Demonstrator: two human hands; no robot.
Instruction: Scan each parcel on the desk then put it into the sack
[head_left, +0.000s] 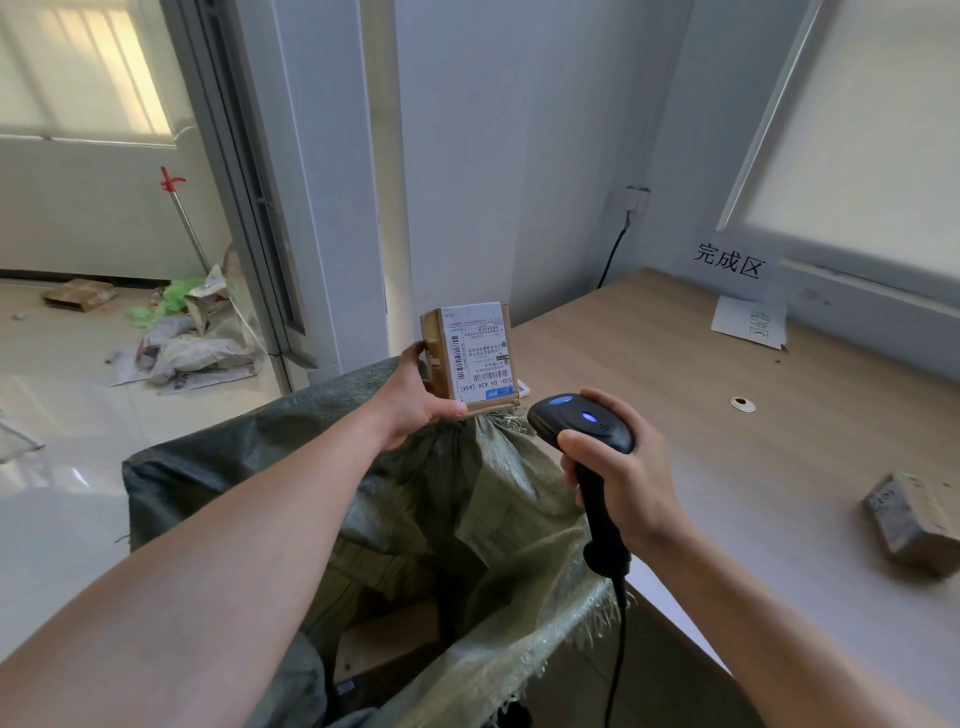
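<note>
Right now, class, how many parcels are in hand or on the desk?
2: the labelled parcel in the left hand above the sack, and a second parcel on the desk at the right. Others may be out of frame.

The green woven sack (483, 499) is seen gaping open against the table (701, 415) edge, a brown box (389, 644) glimpsed inside. Above its mouth a small brown cardboard parcel (470, 358) is held upright in the left hand (410, 400), white barcode label turned toward the camera. The black scanner (582, 426), blue lights lit, is gripped in the right hand (623, 478) just beside it. A second parcel (917, 519) is left lying on the table, far right.
</note>
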